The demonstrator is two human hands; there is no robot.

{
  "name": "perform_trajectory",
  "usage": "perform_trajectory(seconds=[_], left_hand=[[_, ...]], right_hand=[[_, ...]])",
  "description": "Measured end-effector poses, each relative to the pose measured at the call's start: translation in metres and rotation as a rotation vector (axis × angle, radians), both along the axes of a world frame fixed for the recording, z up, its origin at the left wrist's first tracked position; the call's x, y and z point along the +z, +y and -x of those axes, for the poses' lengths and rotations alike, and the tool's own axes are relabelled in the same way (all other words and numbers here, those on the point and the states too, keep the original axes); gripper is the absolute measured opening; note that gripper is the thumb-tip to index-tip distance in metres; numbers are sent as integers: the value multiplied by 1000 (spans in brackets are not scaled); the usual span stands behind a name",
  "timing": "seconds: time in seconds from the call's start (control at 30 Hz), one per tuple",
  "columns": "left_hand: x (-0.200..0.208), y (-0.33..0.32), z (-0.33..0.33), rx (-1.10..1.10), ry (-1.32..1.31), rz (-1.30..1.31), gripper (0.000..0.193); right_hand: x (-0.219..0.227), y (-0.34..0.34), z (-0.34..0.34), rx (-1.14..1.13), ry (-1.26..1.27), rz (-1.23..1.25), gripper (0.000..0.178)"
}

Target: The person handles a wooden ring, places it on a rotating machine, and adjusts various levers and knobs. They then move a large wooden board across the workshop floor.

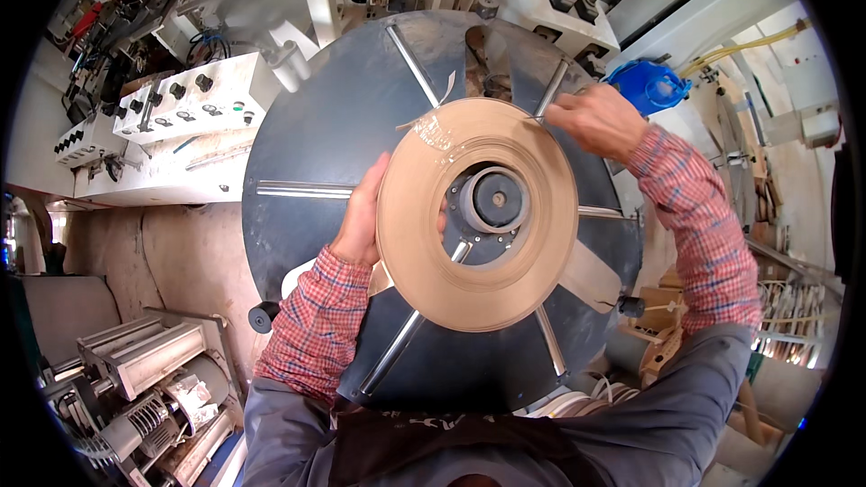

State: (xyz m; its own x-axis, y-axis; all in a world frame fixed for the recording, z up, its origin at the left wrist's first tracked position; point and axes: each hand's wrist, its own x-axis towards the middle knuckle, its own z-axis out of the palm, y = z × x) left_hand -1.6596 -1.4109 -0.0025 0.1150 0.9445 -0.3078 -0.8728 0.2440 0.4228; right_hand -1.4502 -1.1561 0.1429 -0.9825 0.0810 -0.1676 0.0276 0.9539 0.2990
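Note:
A wide tan roll of edge banding (406, 243), wound in a flat ring, is over a round dark turntable (307, 144) with a grey hub (498, 200) showing through its hole. My left hand (363, 216) grips the roll's left side, thumb along the outer edge and fingertips showing inside the hole. A wrinkled piece of clear tape (433, 133) sticks to the roll's upper left, and a thin loose strip (449, 88) stands up beside it. At the upper right rim my right hand (595, 122) is closed in a pinch; what it holds is too small to make out.
Metal bars (410, 63) radiate across the turntable, and black rollers (263, 317) sit by its edge. A white control box (194, 99) with knobs stands left, a blue container (648, 87) at the upper right. Machinery with rollers (153, 397) is at the lower left.

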Motion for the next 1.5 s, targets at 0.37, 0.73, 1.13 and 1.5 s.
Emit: perform_trajectory(seconds=[0.37,0.73,1.13,1.5], left_hand=[[-1,1,-6,-5,-50,-64,77],[0,0,-3,11,27,-11,77],[3,0,-4,16,32,-10,75],[-2,2,-3,-2,55,-36,73]], right_hand=[[-50,-67,-120,-732,724,465,4],[-37,-82,46,92,307,309,15],[-26,-20,18,23,14,54,15],[-81,0,-76,-614,529,260,16]])
